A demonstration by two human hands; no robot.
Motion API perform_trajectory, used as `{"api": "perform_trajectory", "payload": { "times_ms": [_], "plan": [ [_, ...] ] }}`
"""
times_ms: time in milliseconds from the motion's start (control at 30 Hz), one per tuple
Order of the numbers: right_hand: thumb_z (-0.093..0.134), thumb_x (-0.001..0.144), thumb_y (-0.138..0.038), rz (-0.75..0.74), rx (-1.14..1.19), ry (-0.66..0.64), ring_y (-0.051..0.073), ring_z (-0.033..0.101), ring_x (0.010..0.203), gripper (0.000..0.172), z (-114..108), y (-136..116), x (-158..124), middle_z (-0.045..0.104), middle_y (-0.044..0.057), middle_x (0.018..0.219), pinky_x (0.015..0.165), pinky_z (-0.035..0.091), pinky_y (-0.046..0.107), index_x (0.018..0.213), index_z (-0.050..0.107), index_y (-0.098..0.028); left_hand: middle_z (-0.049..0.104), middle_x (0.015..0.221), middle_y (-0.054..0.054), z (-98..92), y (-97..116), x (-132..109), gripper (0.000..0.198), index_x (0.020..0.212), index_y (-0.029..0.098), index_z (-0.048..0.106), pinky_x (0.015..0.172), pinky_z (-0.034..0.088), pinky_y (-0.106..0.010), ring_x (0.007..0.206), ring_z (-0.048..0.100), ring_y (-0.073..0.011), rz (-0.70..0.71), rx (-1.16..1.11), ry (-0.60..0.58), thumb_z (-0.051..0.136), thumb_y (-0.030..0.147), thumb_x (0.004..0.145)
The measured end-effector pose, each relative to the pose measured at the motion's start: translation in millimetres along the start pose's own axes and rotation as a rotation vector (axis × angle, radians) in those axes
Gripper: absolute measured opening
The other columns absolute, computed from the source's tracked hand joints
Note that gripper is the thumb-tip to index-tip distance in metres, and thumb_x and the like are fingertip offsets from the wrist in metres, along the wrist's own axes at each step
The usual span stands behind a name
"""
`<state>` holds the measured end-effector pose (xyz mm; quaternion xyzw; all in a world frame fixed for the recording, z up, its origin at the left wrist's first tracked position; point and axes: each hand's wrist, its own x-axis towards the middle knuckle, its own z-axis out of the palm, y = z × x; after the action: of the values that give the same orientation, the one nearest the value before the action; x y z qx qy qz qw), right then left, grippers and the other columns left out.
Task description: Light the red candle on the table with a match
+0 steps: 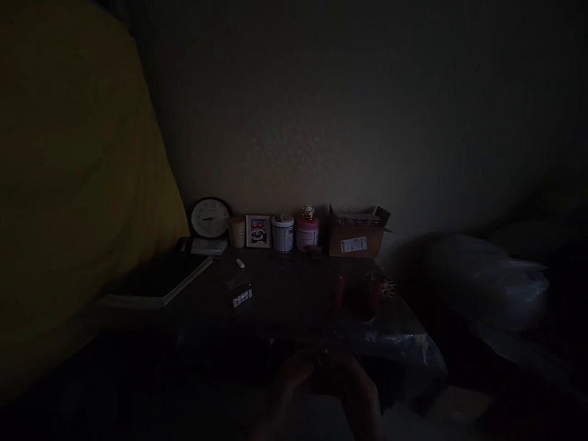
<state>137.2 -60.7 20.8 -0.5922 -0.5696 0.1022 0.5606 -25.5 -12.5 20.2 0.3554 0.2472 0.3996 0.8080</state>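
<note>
Both hands sit low in the middle of the dim view, close together at the near edge of the table (pixel 285 306): the left hand (pixel 294 383) and the right hand (pixel 356 389) meet around a small dark item (pixel 324 367), but it is too dark to tell what it is or whether the fingers are closed on it.

Behind everything rises a plain wall (pixel 349 110), barely lit. A big yellow cloth (pixel 68 184) fills the left side, and a pale bag (pixel 487 278) lies off to the right, beside the table. The dark table runs back to the wall. On its left part lies a flat book (pixel 160 285), and clear plastic (pixel 404 349) covers its near right corner. Against the wall stand a cardboard box (pixel 356 236), a round clock (pixel 210 217), a pink jar (pixel 307 231), a white jar (pixel 282 233), a small picture (pixel 258 231) and a yellow cup (pixel 237 231). Reddish things (pixel 362 297) sit mid-table on the right, well apart from a small labelled pack (pixel 242 296) and a tiny white piece (pixel 239 263).
</note>
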Motion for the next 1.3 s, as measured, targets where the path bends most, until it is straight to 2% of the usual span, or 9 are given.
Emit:
{"api": "perform_trajectory", "payload": {
  "times_ms": [200, 333, 500, 667, 833, 933, 1067, 1200, 1300],
  "plan": [
    [0.046, 0.089, -0.048, 0.043, 0.052, -0.016, 0.017, 0.067, 0.075, 0.034, -0.1, 3.3, -3.5, 0.069, 0.005, 0.086, 0.063, 0.052, 0.018, 0.090, 0.068, -0.022, 0.062, 0.121, -0.009, 12.4, 3.5, 5.7, 0.034, 0.106, 0.021, 0.068, 0.104, 0.035, -0.045, 0.118, 0.051, -0.0317, 0.093, 0.015, -0.045, 0.072, 0.036, 0.076],
    [0.046, 0.090, -0.041, 0.060, 0.008, -0.028, 0.016, 0.066, 0.077, 0.029, -1.3, 1.9, -3.3, 0.069, 0.005, 0.088, 0.063, 0.052, 0.018, 0.093, 0.067, -0.022, 0.066, 0.111, -0.010, 22.2, 7.5, 10.9, 0.030, 0.101, 0.019, 0.069, 0.098, 0.040, -0.043, 0.109, 0.057, -0.0300, 0.138, 0.054, -0.072, 0.072, 0.034, 0.076],
    [0.047, 0.089, -0.039, 0.044, -0.043, 0.050, 0.015, 0.064, 0.069, 0.026, -3.0, -0.5, 1.2, 0.067, 0.004, 0.078, 0.060, 0.049, 0.018, 0.085, 0.064, -0.020, 0.068, 0.101, -0.007, 14.4, 1.0, 18.6, 0.025, 0.090, 0.020, 0.071, 0.095, 0.041, -0.041, 0.106, 0.058, -0.0299, 0.141, 0.073, 0.011, 0.075, 0.038, 0.072],
    [0.045, 0.090, -0.039, 0.022, -0.048, 0.101, 0.015, 0.062, 0.069, 0.026, -3.5, -2.1, 2.0, 0.065, 0.004, 0.078, 0.060, 0.049, 0.018, 0.087, 0.063, -0.020, 0.068, 0.105, -0.003, 15.1, -0.9, 16.0, 0.024, 0.094, 0.023, 0.071, 0.094, 0.044, -0.035, 0.108, 0.056, -0.0266, 0.144, 0.078, 0.015, 0.074, 0.037, 0.074],
    [0.043, 0.092, -0.032, -0.009, -0.065, 0.016, 0.014, 0.063, 0.078, 0.022, -1.7, 0.0, -0.5, 0.066, 0.004, 0.090, 0.067, 0.049, 0.018, 0.098, 0.063, -0.024, 0.066, 0.113, -0.006, 27.6, 5.5, 9.5, 0.034, 0.102, 0.022, 0.070, 0.101, 0.041, -0.042, 0.116, 0.053, -0.0301, 0.087, -0.074, -0.041, 0.077, 0.034, 0.071],
    [0.044, 0.092, -0.030, -0.054, -0.077, 0.011, 0.015, 0.063, 0.081, 0.022, -1.3, 2.4, -1.1, 0.066, 0.004, 0.093, 0.070, 0.049, 0.018, 0.100, 0.063, -0.024, 0.064, 0.116, -0.010, 30.4, 6.7, 10.3, 0.041, 0.110, 0.020, 0.066, 0.103, 0.038, -0.047, 0.117, 0.052, -0.0323, 0.092, -0.088, -0.052, 0.074, 0.036, 0.073],
    [0.040, 0.094, -0.033, -0.012, -0.059, 0.030, 0.014, 0.063, 0.077, 0.026, -1.3, 3.1, -1.4, 0.066, 0.004, 0.089, 0.066, 0.049, 0.017, 0.097, 0.064, -0.023, 0.064, 0.116, -0.012, 31.2, 6.7, 11.9, 0.047, 0.114, 0.020, 0.064, 0.102, 0.039, -0.049, 0.116, 0.052, -0.0334, 0.097, -0.104, -0.032, 0.073, 0.041, 0.073],
    [0.041, 0.093, -0.040, -0.023, -0.060, 0.100, 0.014, 0.062, 0.072, 0.030, -1.9, -1.1, -2.0, 0.065, 0.004, 0.082, 0.063, 0.049, 0.017, 0.093, 0.064, -0.021, 0.066, 0.112, -0.011, 34.1, 7.9, 11.7, 0.045, 0.111, 0.020, 0.066, 0.100, 0.041, -0.048, 0.113, 0.054, -0.0329, 0.118, -0.102, 0.002, 0.072, 0.043, 0.072],
    [0.036, 0.095, -0.037, 0.008, -0.037, 0.081, 0.013, 0.061, 0.070, 0.031, -2.3, -2.8, -2.0, 0.064, 0.003, 0.079, 0.061, 0.049, 0.016, 0.092, 0.063, -0.022, 0.068, 0.107, -0.010, 37.0, 10.2, 10.8, 0.039, 0.101, 0.019, 0.070, 0.098, 0.042, -0.045, 0.109, 0.057, -0.0317, 0.132, -0.077, -0.005, 0.075, 0.042, 0.070]
  ]
}}
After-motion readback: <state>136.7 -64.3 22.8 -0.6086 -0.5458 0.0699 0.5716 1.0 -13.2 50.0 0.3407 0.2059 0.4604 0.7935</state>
